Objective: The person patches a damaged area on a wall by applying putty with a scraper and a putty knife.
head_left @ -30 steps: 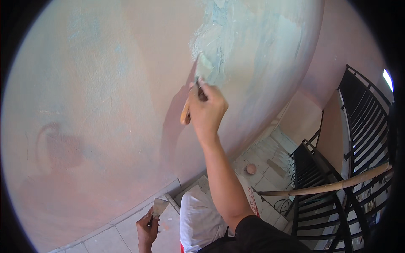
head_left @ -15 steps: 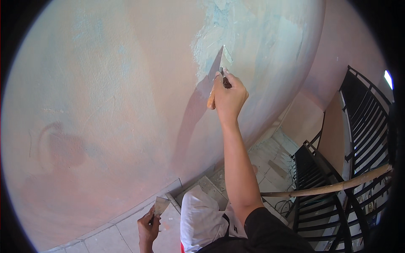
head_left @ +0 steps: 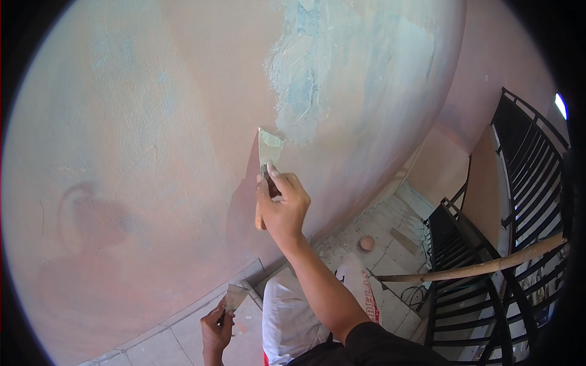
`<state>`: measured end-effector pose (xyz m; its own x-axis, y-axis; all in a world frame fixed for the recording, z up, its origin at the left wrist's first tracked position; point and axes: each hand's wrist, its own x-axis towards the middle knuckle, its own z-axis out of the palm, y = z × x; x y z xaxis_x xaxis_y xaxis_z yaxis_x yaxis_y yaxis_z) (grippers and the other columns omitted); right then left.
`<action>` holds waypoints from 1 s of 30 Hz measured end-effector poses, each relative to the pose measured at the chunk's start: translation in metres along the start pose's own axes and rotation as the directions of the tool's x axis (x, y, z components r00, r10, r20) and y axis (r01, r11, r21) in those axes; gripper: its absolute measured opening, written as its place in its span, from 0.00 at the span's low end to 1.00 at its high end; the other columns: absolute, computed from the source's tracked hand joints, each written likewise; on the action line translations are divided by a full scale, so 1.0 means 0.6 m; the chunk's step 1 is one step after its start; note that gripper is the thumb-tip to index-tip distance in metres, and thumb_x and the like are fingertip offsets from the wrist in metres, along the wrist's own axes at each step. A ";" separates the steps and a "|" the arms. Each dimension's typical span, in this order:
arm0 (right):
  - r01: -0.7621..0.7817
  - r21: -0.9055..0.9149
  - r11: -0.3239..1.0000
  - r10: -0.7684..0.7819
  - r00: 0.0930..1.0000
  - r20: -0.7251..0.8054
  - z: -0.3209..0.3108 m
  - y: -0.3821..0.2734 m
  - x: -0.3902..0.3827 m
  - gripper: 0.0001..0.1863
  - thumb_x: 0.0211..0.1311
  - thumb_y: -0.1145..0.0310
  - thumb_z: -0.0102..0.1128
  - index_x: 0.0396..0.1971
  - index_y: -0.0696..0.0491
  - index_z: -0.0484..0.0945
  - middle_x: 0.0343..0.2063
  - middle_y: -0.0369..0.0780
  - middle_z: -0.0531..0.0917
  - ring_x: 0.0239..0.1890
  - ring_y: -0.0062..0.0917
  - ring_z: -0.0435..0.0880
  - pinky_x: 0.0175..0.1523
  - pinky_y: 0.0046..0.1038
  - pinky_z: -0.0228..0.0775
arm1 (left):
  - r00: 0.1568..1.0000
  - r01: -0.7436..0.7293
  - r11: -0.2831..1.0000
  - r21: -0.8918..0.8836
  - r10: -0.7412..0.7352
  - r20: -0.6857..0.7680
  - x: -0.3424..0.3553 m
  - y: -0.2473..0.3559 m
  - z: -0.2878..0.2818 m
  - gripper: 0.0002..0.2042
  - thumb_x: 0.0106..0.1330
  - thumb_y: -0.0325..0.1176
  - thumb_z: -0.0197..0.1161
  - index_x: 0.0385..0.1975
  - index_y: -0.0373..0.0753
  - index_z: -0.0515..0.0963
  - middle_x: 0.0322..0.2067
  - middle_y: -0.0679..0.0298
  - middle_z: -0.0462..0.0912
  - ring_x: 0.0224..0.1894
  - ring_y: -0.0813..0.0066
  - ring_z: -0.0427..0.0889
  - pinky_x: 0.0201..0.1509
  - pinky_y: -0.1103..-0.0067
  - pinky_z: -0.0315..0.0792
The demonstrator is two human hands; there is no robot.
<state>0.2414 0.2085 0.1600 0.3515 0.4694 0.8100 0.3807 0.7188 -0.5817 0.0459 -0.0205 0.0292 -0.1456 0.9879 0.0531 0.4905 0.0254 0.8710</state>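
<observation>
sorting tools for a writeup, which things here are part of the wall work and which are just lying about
In use:
right hand holding a putty knife
left hand holding a second putty knife
filler patch
pink wall

Lying about:
white sack
wooden pole
black railing
small round object on floor

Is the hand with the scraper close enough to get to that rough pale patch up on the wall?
Probably yes. The right hand holds the scraper against the wall, its blade tip just below the pale patch, with nothing between them.
</observation>
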 end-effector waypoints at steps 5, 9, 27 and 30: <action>0.051 -0.115 0.992 -0.061 0.995 -0.083 -0.041 0.013 0.077 0.12 0.57 0.79 0.67 0.42 0.64 0.84 0.22 0.41 0.78 0.21 0.25 0.78 0.26 0.28 0.70 | 1.000 -0.004 1.000 0.017 0.004 -0.019 -0.002 -0.009 -0.004 0.21 0.65 0.22 0.57 0.60 0.32 0.76 0.26 0.60 0.84 0.23 0.82 0.79 0.29 0.82 0.74; 0.002 -0.151 0.989 -0.029 0.984 -0.176 -0.041 0.059 0.144 0.11 0.58 0.78 0.67 0.41 0.64 0.84 0.22 0.41 0.78 0.21 0.25 0.77 0.28 0.29 0.70 | 1.000 0.011 1.000 -0.008 -0.011 -0.020 -0.003 -0.015 0.001 0.21 0.65 0.22 0.57 0.60 0.31 0.76 0.26 0.60 0.84 0.23 0.82 0.78 0.29 0.82 0.73; 0.013 -0.107 0.994 -0.019 0.999 -0.050 -0.044 0.053 0.030 0.13 0.57 0.80 0.66 0.43 0.63 0.84 0.25 0.41 0.78 0.22 0.24 0.78 0.27 0.28 0.69 | 0.999 0.046 0.999 0.002 -0.046 -0.004 0.000 0.004 -0.001 0.22 0.64 0.21 0.58 0.60 0.32 0.76 0.26 0.61 0.84 0.23 0.82 0.77 0.29 0.82 0.72; -0.051 -0.092 0.994 0.040 0.992 -0.116 -0.033 0.077 0.094 0.13 0.57 0.80 0.66 0.43 0.63 0.84 0.24 0.41 0.78 0.22 0.25 0.77 0.27 0.28 0.69 | 0.999 0.027 0.999 0.022 -0.028 0.027 0.001 -0.018 0.006 0.22 0.68 0.24 0.58 0.63 0.33 0.73 0.24 0.62 0.82 0.24 0.82 0.79 0.31 0.82 0.75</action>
<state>0.2960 0.2579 0.1771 0.4632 0.4353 0.7720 0.4394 0.6436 -0.6266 0.0435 -0.0195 0.0181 -0.1360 0.9906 0.0156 0.5052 0.0558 0.8612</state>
